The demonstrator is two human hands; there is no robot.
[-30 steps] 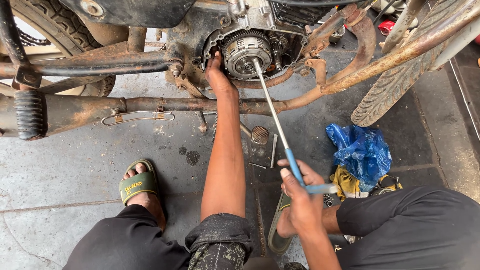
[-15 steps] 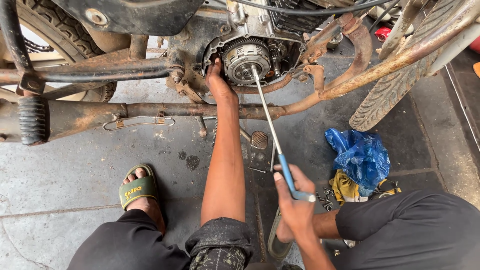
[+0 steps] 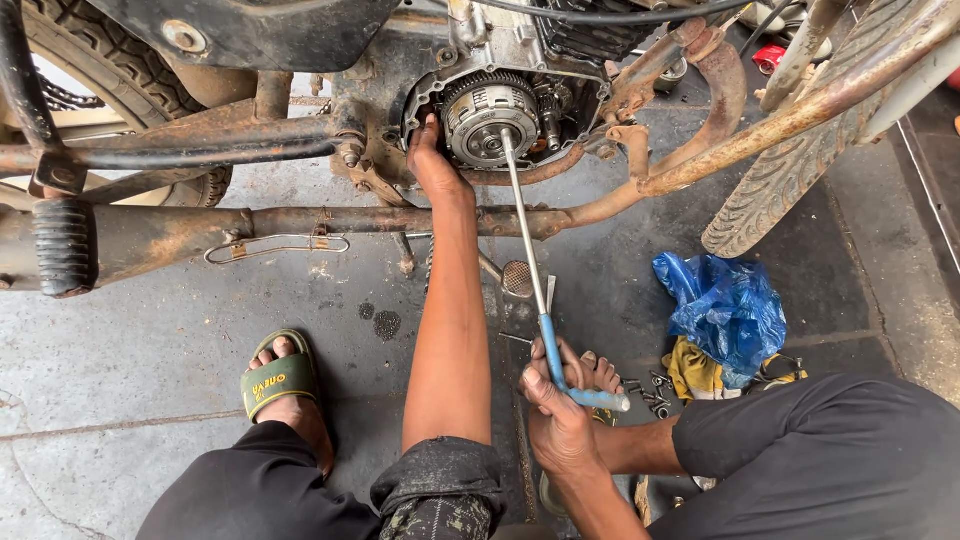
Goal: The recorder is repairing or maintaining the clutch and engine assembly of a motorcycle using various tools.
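On the grey concrete floor (image 3: pixel 150 400), toward its left edge, a foot in an olive-green rubber sandal (image 3: pixel 277 382) is bracing beside the rusty brown steel frame tube (image 3: pixel 300 222) of the stripped motorcycle. Moving right, the left hand (image 3: pixel 432 160) is reaching out on a straight, fully stretched arm and pressing against the left rim of the round toothed silver clutch assembly (image 3: pixel 490 120) in the open engine case; its fingers are lying against the metal, but whether they are curled around anything I cannot tell, since the fingertips are hidden. The likely trouble is here: if the clutch is turning under load, those fingers, sitting right beside the gear teeth, could be pinched. Further right, the long steel T-handle socket wrench with a blue grip (image 3: pixel 528 260) is running from the clutch centre down to the right hand (image 3: pixel 560 420), which is wrapped tightly around the blue handle, wrist bent, low near the knee. Because the shaft is long and slanted, the socket could slip off the nut, rounding it. Loose small bolts (image 3: pixel 648 392) are lying beside a crumpled blue plastic bag (image 3: pixel 725 310) and could scatter.
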